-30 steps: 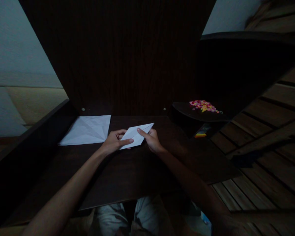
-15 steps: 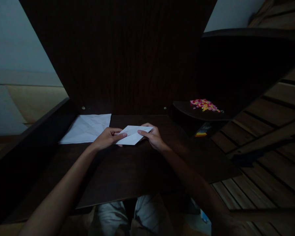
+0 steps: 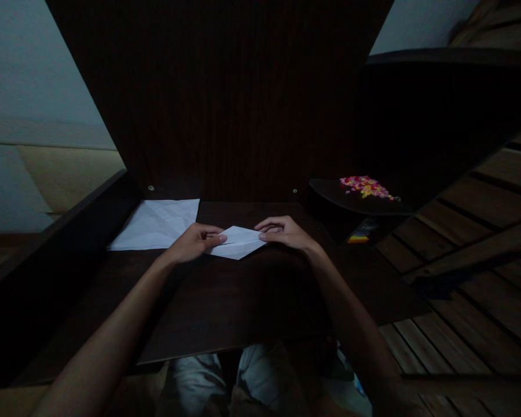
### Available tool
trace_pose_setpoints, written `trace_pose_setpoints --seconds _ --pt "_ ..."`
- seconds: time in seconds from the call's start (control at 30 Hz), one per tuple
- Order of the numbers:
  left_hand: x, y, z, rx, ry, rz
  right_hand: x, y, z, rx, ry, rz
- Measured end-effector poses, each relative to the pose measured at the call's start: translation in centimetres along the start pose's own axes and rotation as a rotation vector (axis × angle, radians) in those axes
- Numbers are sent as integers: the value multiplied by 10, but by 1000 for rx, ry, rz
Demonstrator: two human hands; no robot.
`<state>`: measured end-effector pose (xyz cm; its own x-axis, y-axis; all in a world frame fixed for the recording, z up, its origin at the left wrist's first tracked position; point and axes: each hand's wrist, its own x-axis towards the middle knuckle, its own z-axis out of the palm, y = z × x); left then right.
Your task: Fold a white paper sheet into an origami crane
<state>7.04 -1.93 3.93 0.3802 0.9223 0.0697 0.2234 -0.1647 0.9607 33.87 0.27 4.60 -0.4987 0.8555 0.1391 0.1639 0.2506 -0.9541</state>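
A folded sheet of white paper (image 3: 239,242), roughly diamond-shaped with a crease or seam along its middle, is stretched between my hands just above the dark desk. My left hand (image 3: 196,240) grips its left corner, thumb on top and fingers underneath. At the right corner, my right hand (image 3: 284,233) pinches the tip between thumb and fingers. Beyond my left hand lies a stack of creased white sheets (image 3: 156,223), partly behind that hand.
The dark desk top (image 3: 226,307) has a raised side panel (image 3: 61,255) on the left and a tall back panel (image 3: 243,104). On the right, a small rounded shelf (image 3: 330,194) bears a heap of pink, red and yellow bits (image 3: 369,187). Wooden slats (image 3: 473,243) lie beyond.
My right hand has shifted right, from the paper's upper face to its right tip. The paper now shows a more symmetrical diamond. My left hand keeps its hold.
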Motion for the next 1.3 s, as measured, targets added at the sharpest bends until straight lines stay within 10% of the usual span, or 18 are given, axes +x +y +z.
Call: trace_pose_setpoints --seconds 0.43,0.87,1.07,1.3 --pt "1 -3 17 -78 -127 -58 0 5 11 -283 -138 -117" --pt "5 -3 29 -636 212 -14 11 14 39 232 329 -108" --pt "11 -10 52 -516 474 -42 13 16 57 243 331 -88" --pt "7 -10 44 -509 347 -14 10 14 55 493 205 56"
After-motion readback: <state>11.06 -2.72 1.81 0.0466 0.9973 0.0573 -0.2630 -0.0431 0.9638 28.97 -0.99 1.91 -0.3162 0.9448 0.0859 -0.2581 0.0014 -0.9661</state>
